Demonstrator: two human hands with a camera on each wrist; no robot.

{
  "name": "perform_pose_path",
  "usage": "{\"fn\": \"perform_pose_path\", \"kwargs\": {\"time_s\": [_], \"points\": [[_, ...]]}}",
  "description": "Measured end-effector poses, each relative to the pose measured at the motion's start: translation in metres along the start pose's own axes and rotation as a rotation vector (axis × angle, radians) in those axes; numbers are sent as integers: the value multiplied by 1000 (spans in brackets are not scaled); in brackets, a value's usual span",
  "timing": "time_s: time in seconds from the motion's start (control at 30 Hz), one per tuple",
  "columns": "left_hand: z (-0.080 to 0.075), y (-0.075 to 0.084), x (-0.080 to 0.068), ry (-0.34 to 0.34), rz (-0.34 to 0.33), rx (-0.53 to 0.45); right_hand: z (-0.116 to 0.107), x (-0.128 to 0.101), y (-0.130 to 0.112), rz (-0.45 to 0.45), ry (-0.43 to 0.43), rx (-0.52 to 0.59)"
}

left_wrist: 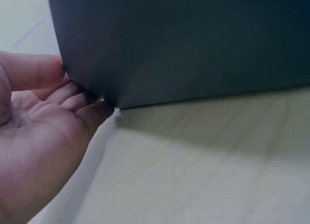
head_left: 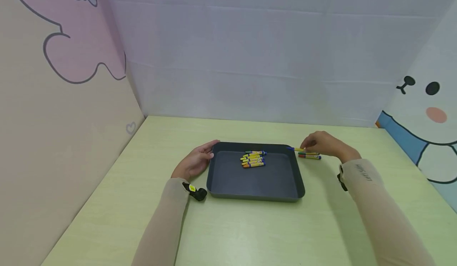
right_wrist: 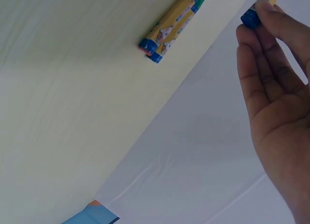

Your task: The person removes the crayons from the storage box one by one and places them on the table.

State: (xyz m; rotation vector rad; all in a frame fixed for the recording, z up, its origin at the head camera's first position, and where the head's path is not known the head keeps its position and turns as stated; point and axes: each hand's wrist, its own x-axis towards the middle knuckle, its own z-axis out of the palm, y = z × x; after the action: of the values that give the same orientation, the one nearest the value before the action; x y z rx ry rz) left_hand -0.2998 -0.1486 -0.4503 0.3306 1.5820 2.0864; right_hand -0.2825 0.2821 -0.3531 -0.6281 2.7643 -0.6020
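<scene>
A dark grey baking tray [head_left: 271, 183] lies on the table with several yellow-wrapped crayons [head_left: 254, 164] grouped in its upper middle. At the tray's far left corner, my left hand [head_left: 194, 162] grips the edge, thumb by the rim and fingertips at the tray's outer side in the left wrist view. My right hand [head_left: 324, 144] pinches a blue-tipped crayon [head_left: 295, 149] between thumb and fingers, its tip over the tray's right rim. Beneath that hand, a red crayon [head_left: 309, 157] and a green crayon [head_left: 302, 153] lie side by side on the table.
The pale wooden table [head_left: 246, 230] ends at a white back wall [head_left: 232, 67]. Side panels with cartoon drawings [head_left: 428, 111] stand left and right. Each wrist wears a dark strap [head_left: 342, 178] over a beige sleeve.
</scene>
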Motion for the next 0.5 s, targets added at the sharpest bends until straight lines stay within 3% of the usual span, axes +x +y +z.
{"fn": "perform_pose_path", "kwargs": {"time_s": [0.5], "points": [[2,1,0,16,-11,-23,3,-13,29,32,-5,-4]]}}
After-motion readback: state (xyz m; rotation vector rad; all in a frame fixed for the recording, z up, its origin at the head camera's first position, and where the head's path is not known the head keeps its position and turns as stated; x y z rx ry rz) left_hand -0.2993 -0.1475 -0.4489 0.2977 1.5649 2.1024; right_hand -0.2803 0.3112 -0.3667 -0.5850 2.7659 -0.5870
